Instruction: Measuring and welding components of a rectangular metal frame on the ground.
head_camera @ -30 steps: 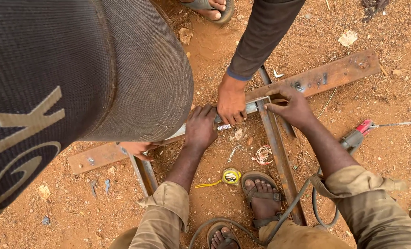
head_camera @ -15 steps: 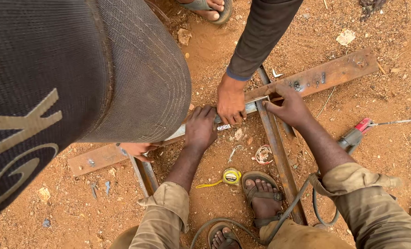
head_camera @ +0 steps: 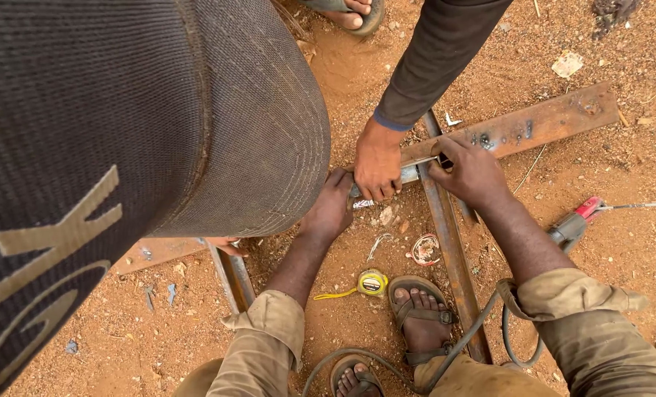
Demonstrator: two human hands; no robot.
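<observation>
My left hand [head_camera: 329, 209] presses down on a thin silver metal strip [head_camera: 416, 170] that lies across the dirt. My right hand [head_camera: 471, 173] rests on a rusty flat steel bar [head_camera: 541, 125], where it crosses a second rusty bar [head_camera: 453, 257]. Its fingers pinch a small dark object at the strip's right end. Between my hands, a co-worker's hand [head_camera: 378, 165] in a dark sleeve reaches down from the top and grips the same strip.
A dark mesh cap [head_camera: 122, 147] close to the camera hides the left half. A yellow tape measure [head_camera: 372, 282] lies by my sandalled foot [head_camera: 420, 316]. An angle grinder [head_camera: 574, 224] with its cable lies at the right. Another rusty bar [head_camera: 232, 276] runs beneath the cap.
</observation>
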